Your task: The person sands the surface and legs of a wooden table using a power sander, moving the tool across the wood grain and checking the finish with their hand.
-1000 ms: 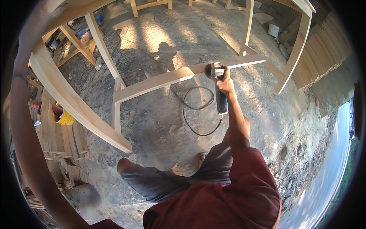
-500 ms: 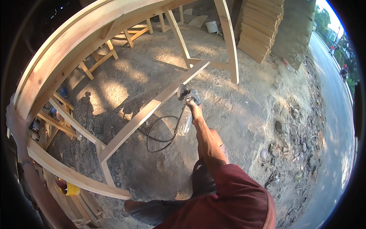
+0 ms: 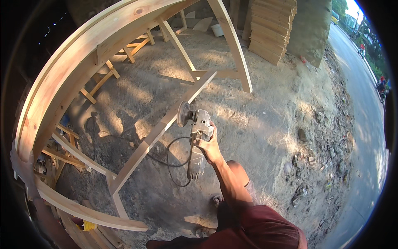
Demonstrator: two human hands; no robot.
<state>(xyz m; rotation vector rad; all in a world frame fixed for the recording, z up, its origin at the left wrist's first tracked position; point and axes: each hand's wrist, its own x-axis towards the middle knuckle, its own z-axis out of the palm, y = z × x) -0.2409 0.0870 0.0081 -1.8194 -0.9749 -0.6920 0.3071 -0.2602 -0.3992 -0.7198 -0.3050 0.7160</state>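
My right hand [image 3: 209, 146] grips a grey angle grinder [image 3: 198, 143] around the middle of its body. Its round disc [image 3: 183, 114] stands on edge right beside the straight wooden cross rail [image 3: 154, 137] of a large timber frame; I cannot tell whether disc and rail touch. A black cable [image 3: 170, 165] loops from the grinder's tail over the dirt ground. The frame's broad curved beam [image 3: 70, 70] arches over the left side. My left hand is out of sight. My bent knee [image 3: 239, 171] shows below the arm.
A tall stack of planks [image 3: 271, 29] stands at the back right, a white bucket [image 3: 216, 29] beside it. Wooden trestles [image 3: 124, 50] sit behind the frame. Stones and litter [image 3: 306, 157] lie toward a road [image 3: 369, 103] on the right. A yellow object [image 3: 85, 225] lies at lower left.
My view has swung round toward the road. The right hand, still holding the grinder, has drawn nearer to me, and the disc now sits lower along the cross rail.
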